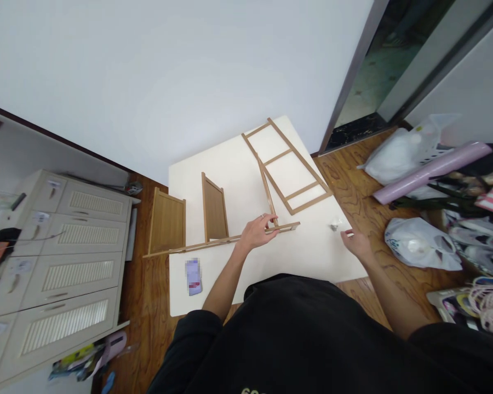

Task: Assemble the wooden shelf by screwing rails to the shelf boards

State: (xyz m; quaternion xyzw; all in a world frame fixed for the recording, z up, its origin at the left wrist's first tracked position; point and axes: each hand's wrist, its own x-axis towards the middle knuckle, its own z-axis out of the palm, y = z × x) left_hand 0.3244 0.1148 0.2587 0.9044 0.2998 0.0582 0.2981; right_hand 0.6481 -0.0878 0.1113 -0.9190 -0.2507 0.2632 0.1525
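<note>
My left hand (258, 232) is closed round the right end of a wooden shelf frame, where a crosspiece (266, 186) meets the long front rail (213, 244). Two wooden panels, one at the far left end (167, 219) and one nearer the middle (216, 208), stand up from that rail. My right hand (356, 245) hovers at the table's right edge with thumb and fingers drawn together; whatever they hold is too small to make out. Just left of it lies a small clear bag (335, 223), apparently with small parts. A separate ladder-like wooden frame (290, 158) lies flat behind.
A phone (193, 277) lies on the white table (312, 257) at the front left. The wall (189, 82) runs along its far side. Drawer cabinets (78, 235) stand left; plastic bags (421, 243) and a pink roll (431, 171) fill the floor at right.
</note>
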